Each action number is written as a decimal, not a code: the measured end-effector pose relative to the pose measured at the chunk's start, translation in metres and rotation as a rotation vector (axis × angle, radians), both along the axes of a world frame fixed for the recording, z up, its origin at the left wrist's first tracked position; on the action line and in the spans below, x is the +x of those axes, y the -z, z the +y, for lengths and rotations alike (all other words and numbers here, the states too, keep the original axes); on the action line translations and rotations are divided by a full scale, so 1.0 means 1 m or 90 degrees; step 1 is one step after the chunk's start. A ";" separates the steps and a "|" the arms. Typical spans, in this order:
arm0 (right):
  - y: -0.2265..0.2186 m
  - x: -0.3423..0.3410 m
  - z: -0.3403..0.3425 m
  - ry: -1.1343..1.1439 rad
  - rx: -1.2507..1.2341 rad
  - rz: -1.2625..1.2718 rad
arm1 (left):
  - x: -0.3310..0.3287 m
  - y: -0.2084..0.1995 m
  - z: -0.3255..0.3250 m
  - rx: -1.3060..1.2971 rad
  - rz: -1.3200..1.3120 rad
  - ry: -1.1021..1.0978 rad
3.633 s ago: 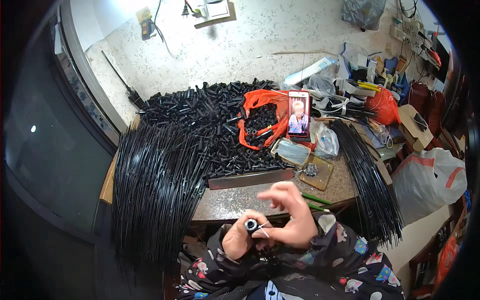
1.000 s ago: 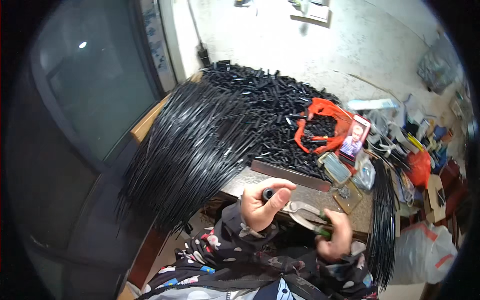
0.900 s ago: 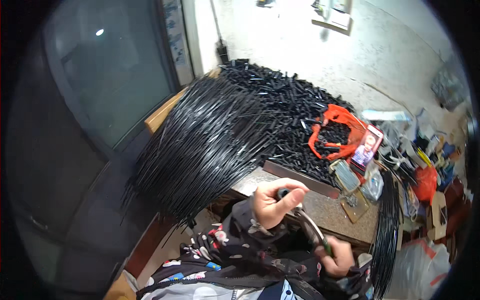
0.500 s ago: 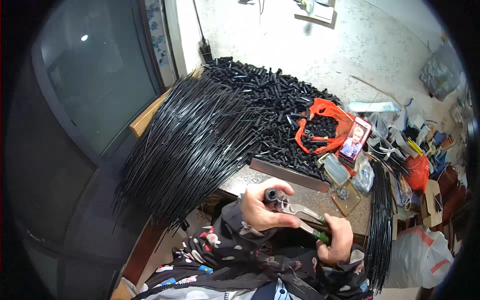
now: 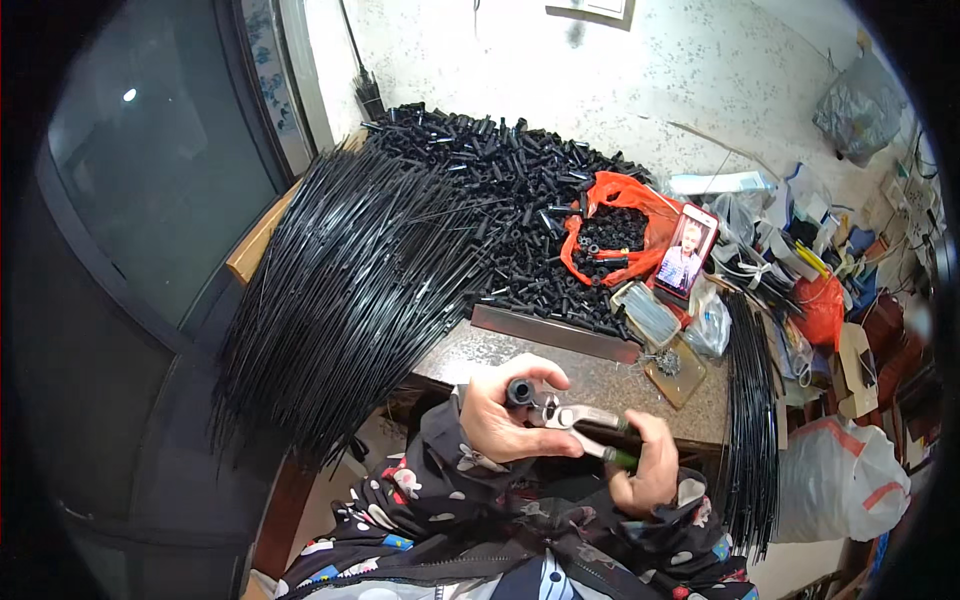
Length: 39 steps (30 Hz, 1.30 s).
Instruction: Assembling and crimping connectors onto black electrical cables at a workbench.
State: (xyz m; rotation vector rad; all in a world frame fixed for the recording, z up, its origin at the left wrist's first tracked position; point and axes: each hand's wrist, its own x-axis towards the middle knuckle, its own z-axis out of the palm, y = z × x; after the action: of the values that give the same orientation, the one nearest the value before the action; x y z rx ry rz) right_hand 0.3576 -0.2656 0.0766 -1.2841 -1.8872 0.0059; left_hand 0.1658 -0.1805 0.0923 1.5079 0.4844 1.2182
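Note:
My left hand [image 5: 497, 418] is curled around a short black tubular piece [image 5: 520, 391], whose round hollow end faces up. The metal head of a pair of pliers [image 5: 572, 416] meets the tube's side between my left thumb and fingers. Closed over the green-ended handles, my right hand [image 5: 648, 468] holds the pliers from the right. The handles stand slightly apart. My palm and fingers hide the rest of the tube, and the exact bite of the jaws is too small to make out.
Long thin black rods [image 5: 350, 290] lie heaped at the left, before a pile of black tubes [image 5: 500, 165]. A metal strip [image 5: 555, 333] borders the pile. A red bag [image 5: 655, 210] holds small black parts beside a propped phone [image 5: 687, 252]. More rods [image 5: 750, 430] hang at the right.
The whole view has shifted, so the table and its things sit further left and slightly higher. Both hands keep their grips on the tube and pliers.

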 end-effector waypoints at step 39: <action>0.109 0.125 0.126 0.435 -0.272 -0.142 | 0.051 0.038 0.022 -0.049 0.045 -0.098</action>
State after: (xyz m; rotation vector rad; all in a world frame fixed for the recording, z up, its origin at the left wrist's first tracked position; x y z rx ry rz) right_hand 0.4827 -0.1398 -0.0327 -2.2539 -1.5755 -0.0995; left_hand 0.2169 -0.1581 0.0546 1.4736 0.6974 1.2530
